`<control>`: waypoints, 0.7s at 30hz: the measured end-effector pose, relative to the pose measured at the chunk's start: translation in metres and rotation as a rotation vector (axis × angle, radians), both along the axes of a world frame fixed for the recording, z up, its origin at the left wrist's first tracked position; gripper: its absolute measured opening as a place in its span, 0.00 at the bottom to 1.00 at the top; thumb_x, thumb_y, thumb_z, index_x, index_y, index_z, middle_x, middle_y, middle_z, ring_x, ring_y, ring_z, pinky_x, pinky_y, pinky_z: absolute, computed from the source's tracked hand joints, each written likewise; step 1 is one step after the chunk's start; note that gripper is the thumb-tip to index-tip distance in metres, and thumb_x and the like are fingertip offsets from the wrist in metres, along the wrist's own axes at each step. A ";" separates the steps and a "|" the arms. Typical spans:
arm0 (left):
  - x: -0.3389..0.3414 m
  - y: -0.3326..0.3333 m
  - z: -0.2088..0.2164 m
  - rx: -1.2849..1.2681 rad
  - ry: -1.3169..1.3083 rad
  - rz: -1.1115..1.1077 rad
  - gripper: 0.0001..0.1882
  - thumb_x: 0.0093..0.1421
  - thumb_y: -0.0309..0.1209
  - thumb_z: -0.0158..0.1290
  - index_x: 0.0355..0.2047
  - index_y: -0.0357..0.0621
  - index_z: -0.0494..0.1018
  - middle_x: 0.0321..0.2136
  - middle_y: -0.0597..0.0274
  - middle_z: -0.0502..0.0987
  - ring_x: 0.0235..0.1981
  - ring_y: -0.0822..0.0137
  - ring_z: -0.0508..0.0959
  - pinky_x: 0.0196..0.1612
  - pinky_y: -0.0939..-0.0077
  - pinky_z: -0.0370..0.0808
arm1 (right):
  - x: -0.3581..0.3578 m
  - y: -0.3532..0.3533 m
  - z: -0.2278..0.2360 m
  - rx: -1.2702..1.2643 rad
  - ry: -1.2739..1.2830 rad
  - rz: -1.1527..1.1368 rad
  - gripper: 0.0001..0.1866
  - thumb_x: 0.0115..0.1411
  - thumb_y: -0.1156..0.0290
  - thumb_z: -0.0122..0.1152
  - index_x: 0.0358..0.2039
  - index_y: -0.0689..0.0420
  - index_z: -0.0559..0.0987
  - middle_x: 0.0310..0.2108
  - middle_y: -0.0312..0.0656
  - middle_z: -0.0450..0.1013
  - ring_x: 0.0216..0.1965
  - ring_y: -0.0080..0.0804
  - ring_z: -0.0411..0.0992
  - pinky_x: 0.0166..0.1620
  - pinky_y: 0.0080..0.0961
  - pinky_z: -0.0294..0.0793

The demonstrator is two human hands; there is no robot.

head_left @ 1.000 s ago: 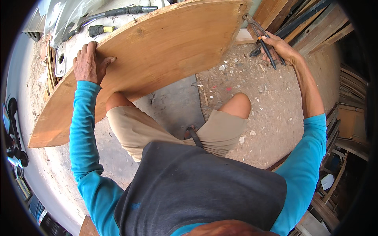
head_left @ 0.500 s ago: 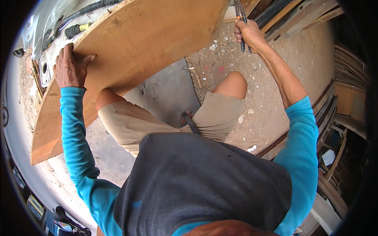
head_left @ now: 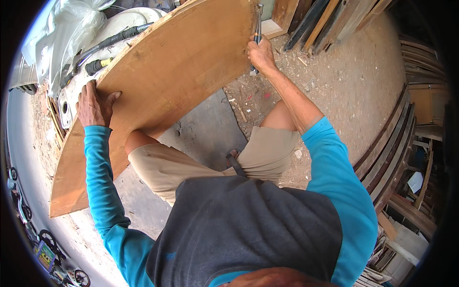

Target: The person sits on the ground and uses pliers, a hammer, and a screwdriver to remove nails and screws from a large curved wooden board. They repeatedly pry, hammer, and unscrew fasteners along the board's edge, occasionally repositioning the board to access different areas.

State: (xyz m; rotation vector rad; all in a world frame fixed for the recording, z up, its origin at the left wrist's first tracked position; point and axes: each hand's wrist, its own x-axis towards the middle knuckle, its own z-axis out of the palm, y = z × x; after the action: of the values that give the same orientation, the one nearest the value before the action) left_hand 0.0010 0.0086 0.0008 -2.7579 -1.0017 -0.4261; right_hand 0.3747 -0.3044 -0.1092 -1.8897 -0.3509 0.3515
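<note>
A wide, curved wooden board [head_left: 167,67] stands tilted across my front, with one end high at the far right and the other low at the left. My left hand [head_left: 95,105] grips its upper edge, fingers over the rim and thumb on the near face. At the board's far right end, my right hand [head_left: 261,55] is closed round the handles of a pair of pincers [head_left: 258,28] with dark grips and orange marks. The pincer jaws point away from me, close to the board's end. Whether they bite on anything cannot be made out.
Behind the board lie a long dark-handled tool [head_left: 114,40], a yellow-and-black handle [head_left: 98,66] and a clear plastic bag [head_left: 71,33]. Planks [head_left: 334,28] lean at the far right, and more wood [head_left: 387,153] is stacked at the right. Motorbikes [head_left: 48,258] stand at lower left.
My right hand has carried the pincers left to the board's far end, and their handles have come together. The left hand keeps its hold on the board's edge. The whole view has shifted slightly.
</note>
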 end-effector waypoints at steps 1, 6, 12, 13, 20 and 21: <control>-0.002 0.000 0.003 0.005 -0.015 0.000 0.38 0.47 0.53 0.71 0.51 0.45 0.71 0.44 0.56 0.77 0.47 0.50 0.77 0.48 0.51 0.72 | 0.000 -0.007 0.033 -0.034 0.078 0.054 0.11 0.67 0.69 0.51 0.42 0.63 0.73 0.31 0.46 0.76 0.28 0.32 0.77 0.34 0.32 0.76; 0.002 -0.003 0.002 0.011 -0.005 -0.008 0.38 0.46 0.53 0.72 0.51 0.46 0.71 0.43 0.57 0.76 0.46 0.50 0.77 0.48 0.52 0.72 | 0.061 -0.056 0.128 -0.340 0.186 0.394 0.19 0.75 0.60 0.48 0.51 0.66 0.74 0.37 0.49 0.79 0.36 0.35 0.83 0.37 0.30 0.86; 0.002 -0.003 0.001 0.004 -0.050 -0.026 0.38 0.46 0.51 0.72 0.51 0.46 0.70 0.43 0.57 0.76 0.45 0.50 0.76 0.48 0.52 0.71 | 0.092 -0.064 0.155 -0.339 0.428 0.544 0.19 0.75 0.58 0.49 0.51 0.62 0.75 0.24 0.32 0.67 0.24 0.22 0.75 0.25 0.23 0.80; 0.002 -0.004 0.002 0.010 -0.050 -0.030 0.38 0.46 0.50 0.72 0.51 0.46 0.70 0.43 0.57 0.76 0.45 0.50 0.76 0.48 0.52 0.71 | 0.081 -0.061 0.148 -0.292 0.493 0.471 0.17 0.75 0.58 0.51 0.46 0.62 0.75 0.24 0.31 0.66 0.20 0.18 0.65 0.21 0.21 0.71; 0.005 -0.005 0.002 0.008 -0.016 0.008 0.39 0.46 0.51 0.72 0.52 0.46 0.71 0.44 0.56 0.77 0.47 0.50 0.76 0.49 0.52 0.72 | 0.013 -0.021 0.079 0.073 0.460 0.172 0.12 0.74 0.64 0.49 0.37 0.59 0.71 0.24 0.35 0.66 0.20 0.21 0.64 0.24 0.26 0.70; 0.003 -0.006 -0.001 -0.016 -0.019 0.001 0.39 0.46 0.51 0.72 0.52 0.46 0.71 0.44 0.56 0.77 0.47 0.50 0.76 0.49 0.52 0.72 | -0.002 -0.005 0.063 0.175 0.469 0.108 0.11 0.74 0.66 0.48 0.36 0.59 0.70 0.24 0.35 0.66 0.20 0.22 0.64 0.24 0.27 0.71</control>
State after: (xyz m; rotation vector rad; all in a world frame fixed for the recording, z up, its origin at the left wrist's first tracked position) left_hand 0.0037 0.0022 -0.0007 -2.7720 -1.0158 -0.4468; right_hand 0.3727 -0.3098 -0.0460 -1.5625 -0.1593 0.7927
